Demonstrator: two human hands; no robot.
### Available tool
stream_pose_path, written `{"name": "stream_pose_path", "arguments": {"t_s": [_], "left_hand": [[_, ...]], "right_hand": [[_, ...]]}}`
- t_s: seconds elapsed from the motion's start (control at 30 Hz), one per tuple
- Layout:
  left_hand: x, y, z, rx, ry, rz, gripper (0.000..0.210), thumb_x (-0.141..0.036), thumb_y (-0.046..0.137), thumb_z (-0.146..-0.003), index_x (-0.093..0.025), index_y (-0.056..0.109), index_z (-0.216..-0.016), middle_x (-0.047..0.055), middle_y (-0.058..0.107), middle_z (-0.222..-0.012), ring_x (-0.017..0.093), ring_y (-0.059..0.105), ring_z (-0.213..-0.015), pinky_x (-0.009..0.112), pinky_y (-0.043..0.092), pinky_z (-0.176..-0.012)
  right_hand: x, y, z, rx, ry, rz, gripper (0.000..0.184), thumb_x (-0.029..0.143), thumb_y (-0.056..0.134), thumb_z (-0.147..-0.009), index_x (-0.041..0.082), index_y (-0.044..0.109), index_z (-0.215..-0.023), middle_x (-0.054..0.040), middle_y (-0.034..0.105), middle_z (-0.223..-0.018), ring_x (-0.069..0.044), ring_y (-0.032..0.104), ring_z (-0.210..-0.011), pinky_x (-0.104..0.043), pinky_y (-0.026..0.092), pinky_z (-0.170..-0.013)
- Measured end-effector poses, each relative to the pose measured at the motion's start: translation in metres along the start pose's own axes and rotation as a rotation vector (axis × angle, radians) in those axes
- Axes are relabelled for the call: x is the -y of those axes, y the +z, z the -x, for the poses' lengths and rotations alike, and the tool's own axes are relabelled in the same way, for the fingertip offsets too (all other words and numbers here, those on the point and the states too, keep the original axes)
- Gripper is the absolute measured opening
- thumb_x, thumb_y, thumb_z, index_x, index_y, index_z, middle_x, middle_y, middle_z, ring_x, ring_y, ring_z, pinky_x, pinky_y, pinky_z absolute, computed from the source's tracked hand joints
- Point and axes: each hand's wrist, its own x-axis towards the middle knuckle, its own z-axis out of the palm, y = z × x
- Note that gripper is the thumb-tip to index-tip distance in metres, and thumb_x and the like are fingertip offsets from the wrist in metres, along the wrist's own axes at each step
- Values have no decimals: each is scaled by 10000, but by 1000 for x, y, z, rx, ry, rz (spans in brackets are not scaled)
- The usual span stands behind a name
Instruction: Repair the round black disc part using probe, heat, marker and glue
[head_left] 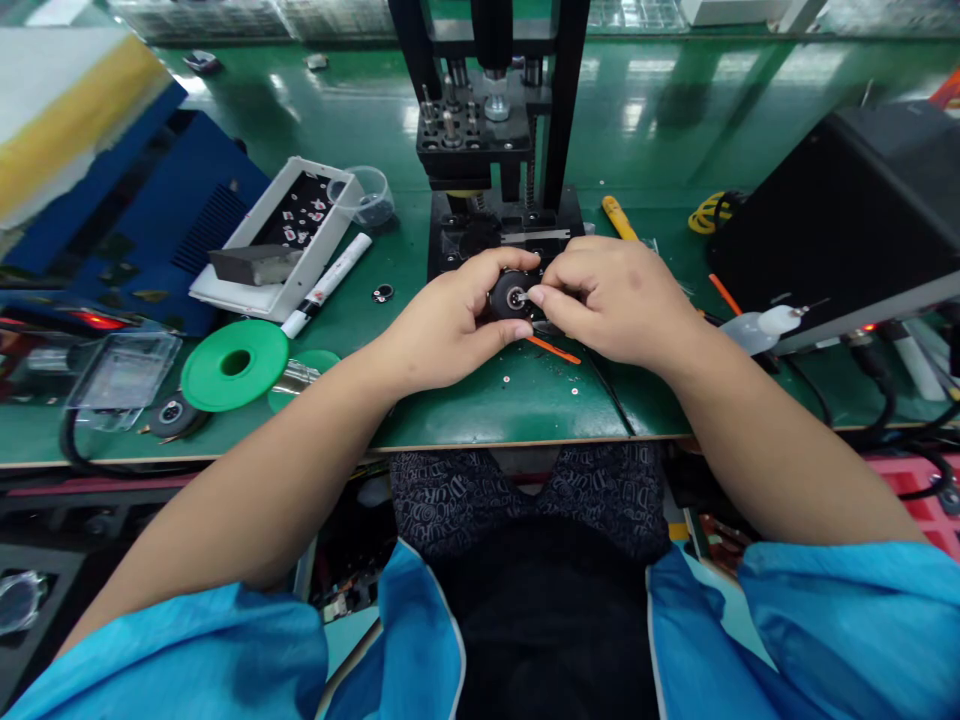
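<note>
My left hand [457, 320] is closed around a small black wheel-like part [505, 294] with a metal hub, gripping it between thumb and fingers. From the other side, my right hand [600, 295] pinches at the hub with thumb and forefinger. A small pale piece shows at those fingertips, too small to name. Both hands are just in front of the base of a black press [480, 140]. Under them on the green bench lies an orange stick [553, 349], partly covered by the hands.
To the left are a white tray [281, 290] of small parts, a marker [330, 280], a green spool [235, 365] and another wheel-like part [174, 414]. A yellow-handled tool [618, 217], a bottle [757, 328] and a black box [840, 210] stand or lie right.
</note>
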Motion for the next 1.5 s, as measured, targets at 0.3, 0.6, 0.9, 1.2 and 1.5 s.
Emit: {"name": "stream_pose_path", "arguments": {"t_s": [0.3, 0.6, 0.9, 1.2, 1.5], "left_hand": [[-1, 1, 1, -60, 46, -146, 634, -285, 753, -994, -217, 630, -1612, 112, 762, -1591, 330, 771, -1425, 489, 648, -1240], [-4, 0, 1, -63, 3, -82, 614, -370, 753, -1012, -241, 620, -1598, 92, 755, -1560, 325, 772, -1378, 463, 639, -1231], [1, 1, 2, -56, 27, -128, 627, -314, 767, -1003, -237, 628, -1609, 94, 761, -1567, 325, 780, -1384, 469, 653, -1218], [-3, 1, 1, -12, 48, -130, 638, -283, 726, -1018, -180, 613, -1638, 131, 748, -1636, 336, 766, -1475, 484, 632, -1284], [-2, -1, 1, 35, 54, -29, 638, -359, 739, -1013, -177, 614, -1611, 135, 757, -1600, 335, 765, -1434, 480, 619, -1270]], "right_hand": [[-1, 3, -1, -1, 5, 13, 342, 426, 592, -1117, 226, 781, -912, -63, 694, -913, -250, 602, -881, -407, 393, -825], [3, 2, -1, -32, 41, -12, 347, 422, 625, -1126, 233, 739, -858, -46, 679, -882, -237, 622, -882, -395, 422, -839], [1, 4, -1, -29, 7, 53, 357, 432, 586, -1143, 229, 787, -929, -64, 702, -924, -258, 638, -914, -403, 418, -826], [4, 3, 1, -12, -9, 136, 347, 420, 579, -1135, 219, 848, -1045, -108, 782, -1044, -295, 669, -993, -412, 402, -812], [-2, 2, -1, -7, -47, 9, 321, 395, 621, -1109, 214, 777, -895, -55, 695, -905, -230, 607, -879, -384, 372, -805]]}}
